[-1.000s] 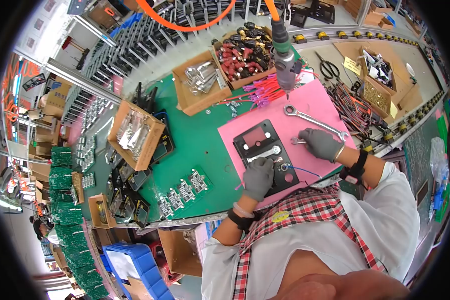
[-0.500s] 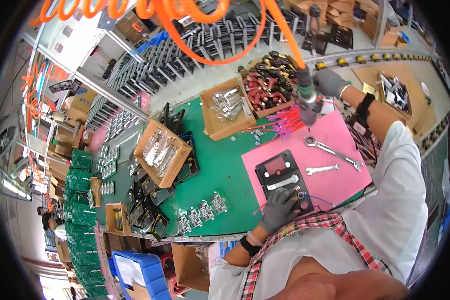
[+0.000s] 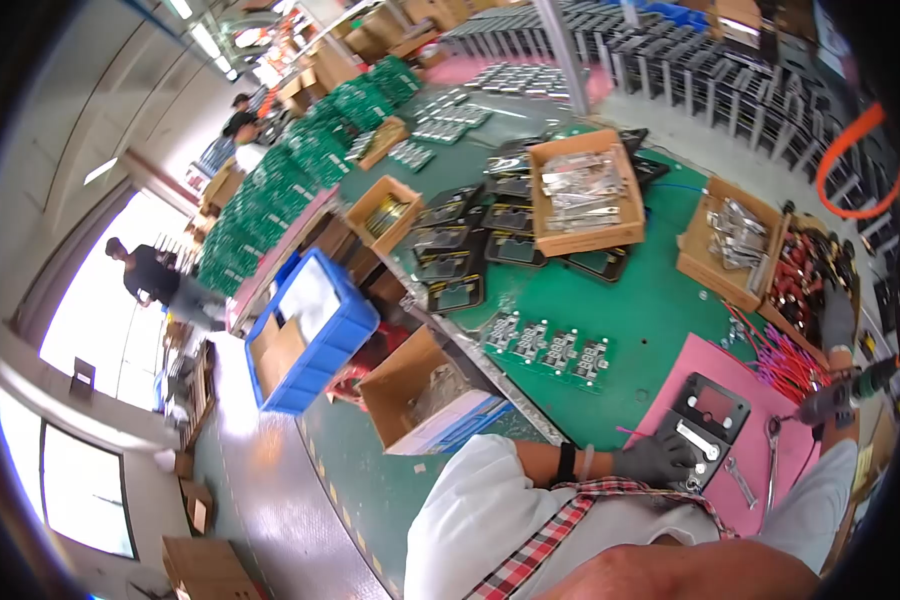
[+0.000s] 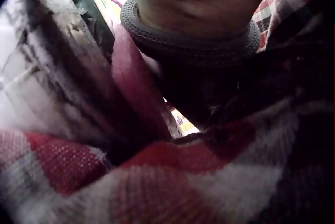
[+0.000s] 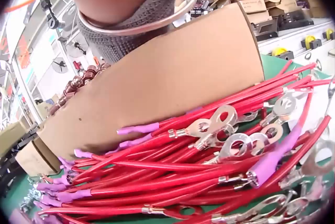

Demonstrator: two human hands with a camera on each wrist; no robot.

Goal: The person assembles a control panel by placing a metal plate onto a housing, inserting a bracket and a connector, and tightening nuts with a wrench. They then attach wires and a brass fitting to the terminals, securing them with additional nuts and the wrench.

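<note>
My grey-gloved left hand [image 3: 655, 460] rests with spread fingers on the lower edge of a black panel [image 3: 726, 430]. A silver metal bar [image 3: 697, 440] lies on that panel beside the fingertips. At the far right, my gloved right hand [image 3: 838, 320] reaches into a cardboard box [image 5: 172, 77] of red and black parts [image 3: 796, 268]. The box wall hides its fingers in the right wrist view, where only the glove cuff [image 5: 125, 43] shows. A small wrench [image 3: 742, 482] and a longer ratchet wrench [image 3: 772, 455] lie on the pink sheet [image 3: 795, 440].
Red wires [image 5: 209, 174] with ring terminals lie against the box. A power screwdriver [image 3: 850, 395] hangs over the pink sheet, near the right forearm. Boxes of metal pieces [image 3: 582, 190] and boards [image 3: 560, 350] stand on the green mat. Apron cloth [image 4: 157, 182] fills the left wrist view.
The small wrench, earlier in the right hand, now lies on the pink sheet. The right hand has moved away to the parts box. The head view has swung left; the left hand stays at the panel.
</note>
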